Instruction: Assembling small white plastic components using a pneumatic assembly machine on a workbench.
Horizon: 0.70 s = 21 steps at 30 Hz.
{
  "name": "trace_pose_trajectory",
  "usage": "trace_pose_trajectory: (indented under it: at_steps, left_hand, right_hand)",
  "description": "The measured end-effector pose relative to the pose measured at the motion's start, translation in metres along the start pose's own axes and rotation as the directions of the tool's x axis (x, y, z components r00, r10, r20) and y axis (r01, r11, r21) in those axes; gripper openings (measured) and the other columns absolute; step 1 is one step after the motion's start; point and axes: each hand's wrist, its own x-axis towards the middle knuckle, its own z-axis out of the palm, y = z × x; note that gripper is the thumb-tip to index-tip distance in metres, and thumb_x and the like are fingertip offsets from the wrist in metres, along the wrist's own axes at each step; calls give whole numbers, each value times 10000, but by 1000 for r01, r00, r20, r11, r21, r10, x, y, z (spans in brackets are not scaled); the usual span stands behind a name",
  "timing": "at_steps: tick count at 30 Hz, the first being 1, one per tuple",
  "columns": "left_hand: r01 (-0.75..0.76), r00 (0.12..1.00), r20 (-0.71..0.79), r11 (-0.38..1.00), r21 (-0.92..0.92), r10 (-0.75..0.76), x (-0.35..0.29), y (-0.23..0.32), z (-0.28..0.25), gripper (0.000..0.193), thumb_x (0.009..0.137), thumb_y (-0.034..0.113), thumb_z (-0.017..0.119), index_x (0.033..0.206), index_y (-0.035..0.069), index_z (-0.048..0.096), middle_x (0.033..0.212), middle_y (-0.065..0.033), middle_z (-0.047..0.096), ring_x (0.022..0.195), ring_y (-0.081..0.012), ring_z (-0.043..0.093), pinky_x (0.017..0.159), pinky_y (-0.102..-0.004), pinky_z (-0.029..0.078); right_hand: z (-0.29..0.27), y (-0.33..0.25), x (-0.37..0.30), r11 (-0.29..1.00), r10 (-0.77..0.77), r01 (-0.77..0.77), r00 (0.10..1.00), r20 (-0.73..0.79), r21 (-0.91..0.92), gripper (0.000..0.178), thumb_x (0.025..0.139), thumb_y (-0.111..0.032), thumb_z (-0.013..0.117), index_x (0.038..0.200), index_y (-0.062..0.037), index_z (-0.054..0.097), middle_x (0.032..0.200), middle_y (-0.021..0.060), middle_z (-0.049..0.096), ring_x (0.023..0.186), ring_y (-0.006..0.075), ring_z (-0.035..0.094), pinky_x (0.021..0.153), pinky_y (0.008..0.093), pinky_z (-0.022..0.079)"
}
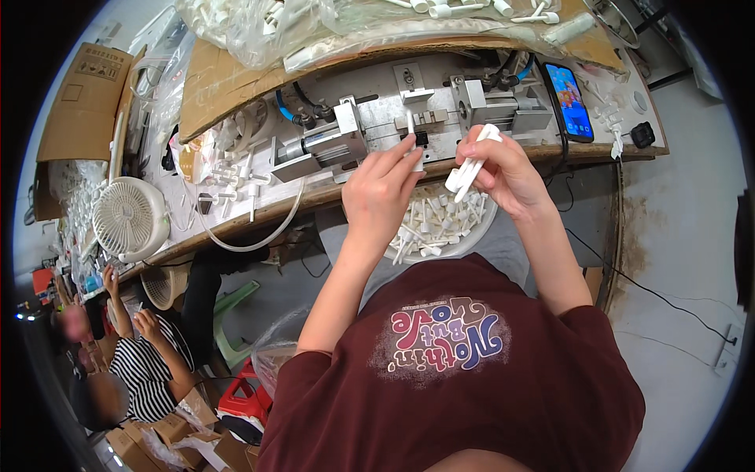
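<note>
My left hand (376, 193) reaches the metal clamping fixture (429, 118) at the bench's front edge. Its thumb and fingertips close around a white plastic stick (410, 122) that stands at the fixture's middle; the lower end is partly hidden. To the right, my right hand (507, 169) is closed on several white capped plastic sticks (472, 165), bunched together and tilted. Below both hands, a white tub (495, 214) full of similar white capped pieces (444, 220) sits close to my body. Pneumatic cylinders (326, 141) flank the fixture.
More white pieces lie in plastic film on a cardboard sheet (236, 86) above the fixture. A phone (570, 102) rests at right, a white fan (130, 219) at left. A clear hose (255, 245) loops off the edge. At lower left sits another person in stripes (145, 370).
</note>
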Motion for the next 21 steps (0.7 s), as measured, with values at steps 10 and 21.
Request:
trace_pose_trajectory:
  at_steps: [10,21]
  left_hand:
    - [-88,994,84,975,207,72,20,1,7,242,708,162,784,942,109,752,1080,6,721,583,-196,616,580,-284,501]
    - [33,988,149,905,-423,34,18,20,-18,357,690,70,801,1041,86,738,1052,-66,713,829,-195,691,748,-304,551]
  right_hand:
    - [3,1,-8,998,-12,11,1000,6,66,93,853,-73,610,814,-57,527,751,18,517,443,24,382,425,188,295]
    - [1,8,-8,981,15,-17,1000,16,194,77,884,-92,579,843,-48,532,752,16,544,428,22,372,404,194,286]
